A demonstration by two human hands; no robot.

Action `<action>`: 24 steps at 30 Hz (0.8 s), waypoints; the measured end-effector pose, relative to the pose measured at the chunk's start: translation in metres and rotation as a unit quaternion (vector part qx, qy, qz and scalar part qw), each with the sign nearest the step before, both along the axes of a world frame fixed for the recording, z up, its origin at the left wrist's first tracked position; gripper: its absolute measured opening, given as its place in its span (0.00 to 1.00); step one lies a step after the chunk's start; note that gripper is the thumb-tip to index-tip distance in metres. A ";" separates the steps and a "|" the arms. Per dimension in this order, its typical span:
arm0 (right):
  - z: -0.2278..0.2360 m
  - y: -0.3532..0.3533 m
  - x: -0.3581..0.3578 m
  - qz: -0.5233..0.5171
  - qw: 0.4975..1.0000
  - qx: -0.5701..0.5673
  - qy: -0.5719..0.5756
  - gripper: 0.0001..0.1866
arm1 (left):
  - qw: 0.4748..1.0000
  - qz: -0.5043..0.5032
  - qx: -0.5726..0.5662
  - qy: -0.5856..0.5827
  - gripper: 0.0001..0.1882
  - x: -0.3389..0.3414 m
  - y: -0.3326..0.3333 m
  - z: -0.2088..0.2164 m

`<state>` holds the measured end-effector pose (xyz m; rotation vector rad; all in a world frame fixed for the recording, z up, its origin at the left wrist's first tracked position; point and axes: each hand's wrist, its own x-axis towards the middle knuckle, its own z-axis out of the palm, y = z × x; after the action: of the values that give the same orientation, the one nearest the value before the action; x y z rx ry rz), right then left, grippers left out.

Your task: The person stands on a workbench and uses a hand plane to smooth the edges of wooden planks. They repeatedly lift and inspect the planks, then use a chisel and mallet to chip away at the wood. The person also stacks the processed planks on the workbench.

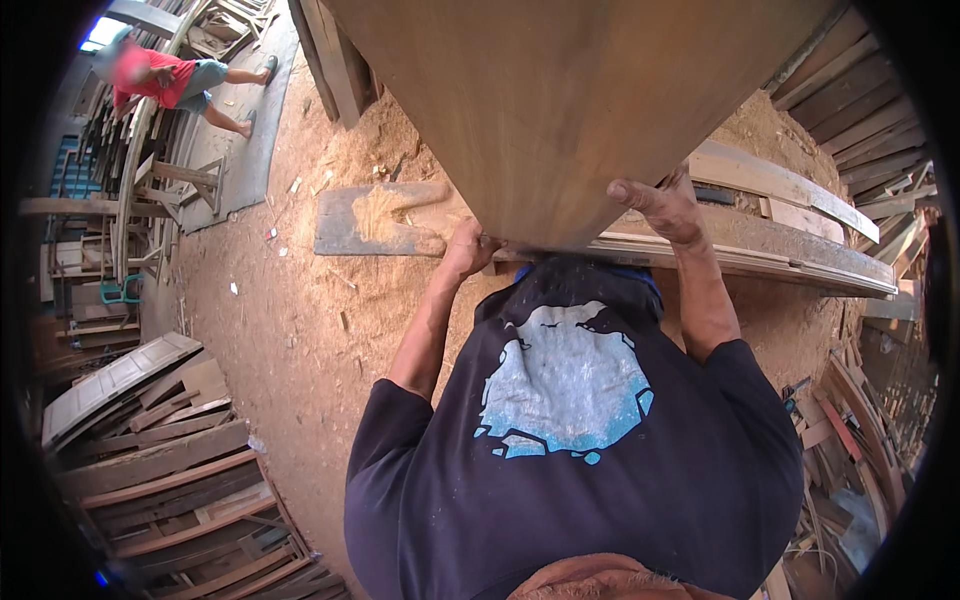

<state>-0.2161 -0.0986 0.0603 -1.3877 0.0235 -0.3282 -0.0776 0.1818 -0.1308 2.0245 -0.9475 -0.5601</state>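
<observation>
Board (600, 110), wide and brown, fills the upper middle of the head view I watch from afar. Its long axis runs away from the person; the near end sits right by the hem of the dark shirt (600, 490), and the other end passes out of my sight at the top, looking broader that way. I see it between both hands: the left hand (465, 247) curls closed at its near left corner, the right hand (668, 208) clasps its right edge, thumb over the face, fingers mostly hidden.
</observation>
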 end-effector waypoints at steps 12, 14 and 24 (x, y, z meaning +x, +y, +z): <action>-0.105 -0.013 -0.021 0.082 0.940 -0.244 0.225 0.33 | 0.997 -0.024 0.066 -0.037 0.20 0.011 -0.005 -0.059; -0.145 -0.010 -0.021 0.063 0.928 -0.280 0.237 0.35 | 0.997 -0.020 0.051 -0.046 0.20 0.011 -0.005 -0.060; -0.204 0.004 -0.022 0.038 0.945 -0.207 0.252 0.21 | 0.993 -0.014 -0.113 0.001 0.31 0.024 -0.010 -0.002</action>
<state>-0.2380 -0.0950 -0.1433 -1.8573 0.3394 0.1037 -0.0532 0.1716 -0.1324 1.8103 -0.9929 -0.4478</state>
